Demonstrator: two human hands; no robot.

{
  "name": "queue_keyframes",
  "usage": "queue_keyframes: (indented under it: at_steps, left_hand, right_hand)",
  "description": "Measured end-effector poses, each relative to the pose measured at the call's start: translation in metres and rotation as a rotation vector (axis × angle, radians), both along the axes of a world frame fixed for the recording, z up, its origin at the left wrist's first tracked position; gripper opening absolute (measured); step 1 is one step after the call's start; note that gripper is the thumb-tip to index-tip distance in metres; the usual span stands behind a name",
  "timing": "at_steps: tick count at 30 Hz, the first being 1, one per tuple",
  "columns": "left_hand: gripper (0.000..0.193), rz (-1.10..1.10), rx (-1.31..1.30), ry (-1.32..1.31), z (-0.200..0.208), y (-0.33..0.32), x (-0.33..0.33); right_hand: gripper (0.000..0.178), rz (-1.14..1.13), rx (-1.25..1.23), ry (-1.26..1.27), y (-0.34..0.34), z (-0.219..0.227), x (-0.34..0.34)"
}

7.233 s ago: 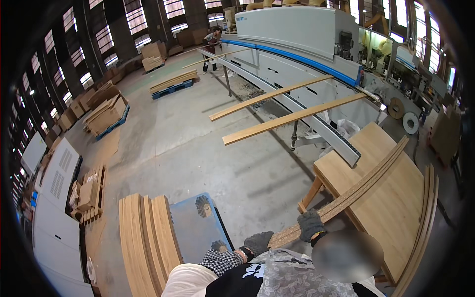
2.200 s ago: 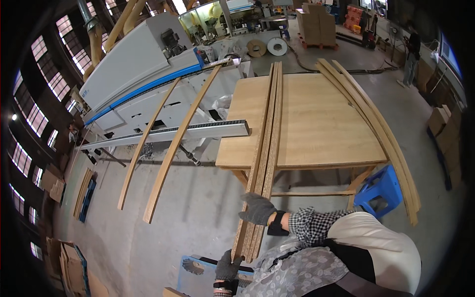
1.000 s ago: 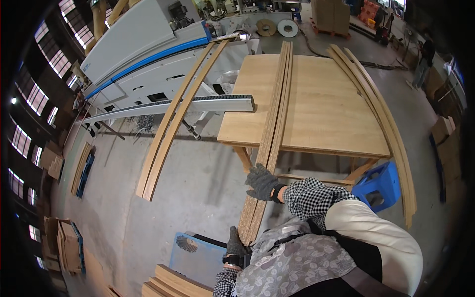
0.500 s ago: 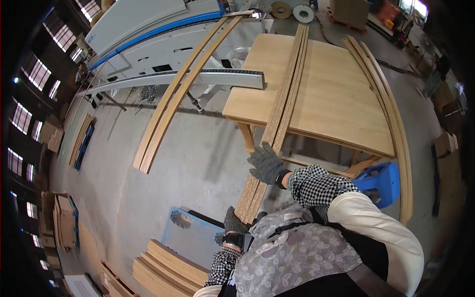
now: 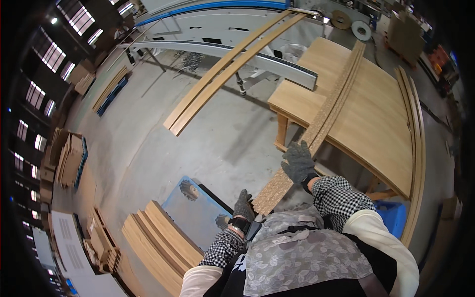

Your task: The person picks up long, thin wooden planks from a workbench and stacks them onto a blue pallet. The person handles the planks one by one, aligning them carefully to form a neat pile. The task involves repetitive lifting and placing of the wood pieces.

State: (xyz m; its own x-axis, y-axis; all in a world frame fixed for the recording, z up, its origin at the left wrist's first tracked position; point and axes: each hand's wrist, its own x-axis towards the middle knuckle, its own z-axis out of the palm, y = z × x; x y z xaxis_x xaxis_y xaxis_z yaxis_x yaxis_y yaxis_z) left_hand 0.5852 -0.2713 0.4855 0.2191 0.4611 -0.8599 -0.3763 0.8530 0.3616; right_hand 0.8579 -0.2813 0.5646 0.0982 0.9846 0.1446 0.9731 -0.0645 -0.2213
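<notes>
A long narrow chipboard strip with a pale wood face [image 5: 316, 133] is gripped at its near end by the left hand [image 5: 244, 206], which wears a grey knitted glove and is closed around the board's lower corner, just above a checked cuff. Further along, the same strip is clasped by the right hand [image 5: 298, 162] (also grey-gloved), its fingers curled over the upper edge. From there the strip is seen to run away over the front edge of a large light-oak tabletop panel on wooden trestles [image 5: 376, 123], on which its far part is laid. Just left of the left hand, a pale blue pallet truck platform [image 5: 195, 208] is seen on the concrete floor, with a stack of long oak boards [image 5: 158, 242] beside it. Beyond, two slim oak laths [image 5: 227, 67] are propped across a grey roller conveyor rail [image 5: 222, 49]
</notes>
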Motion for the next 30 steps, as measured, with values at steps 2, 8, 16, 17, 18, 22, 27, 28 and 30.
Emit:
queue_keyframes:
  at_steps: [2, 8, 16, 17, 18, 22, 27, 28, 30]
  left_hand:
    - [0.053, -0.045, 0.097, 0.258, 0.016, 0.028, -0.008]
    - [0.015, 0.411, 0.434, -0.245, 0.031, 0.182, -0.071]
    - [0.023, 0.524, 0.615, -0.051, 0.048, 0.352, -0.110]
    - [0.024, 0.524, 0.639, -0.054, 0.046, 0.366, -0.118]
    - [0.024, 0.530, 0.664, -0.062, 0.041, 0.378, -0.125]
    - [0.028, 0.616, 0.563, -0.345, 0.031, 0.376, -0.101]
    - [0.040, -0.265, 0.238, -0.542, 0.011, 0.291, -0.119]
    - [0.040, -0.346, 0.278, -0.397, 0.032, 0.251, -0.085]
    - [0.044, -0.344, 0.279, -0.340, 0.071, 0.180, -0.043]
  right_hand:
    - [0.037, -0.010, 0.012, -0.005, -0.001, 0.002, 0.001]
    - [0.038, -0.006, -0.013, -0.079, 0.001, -0.003, -0.003]
    - [0.043, -0.032, -0.150, -0.030, 0.003, 0.014, 0.004]
    - [0.042, -0.027, -0.143, -0.020, 0.004, 0.014, 0.000]
    - [0.042, -0.024, -0.143, -0.014, 0.004, 0.015, -0.003]
    - [0.041, -0.021, -0.047, -0.039, -0.005, 0.009, 0.004]
    - [0.042, -0.013, -0.025, -0.029, -0.003, 0.006, 0.000]
    - [0.042, -0.029, -0.028, -0.032, -0.007, 0.007, 0.003]
    - [0.040, -0.014, 0.013, -0.053, -0.008, 0.006, 0.001]
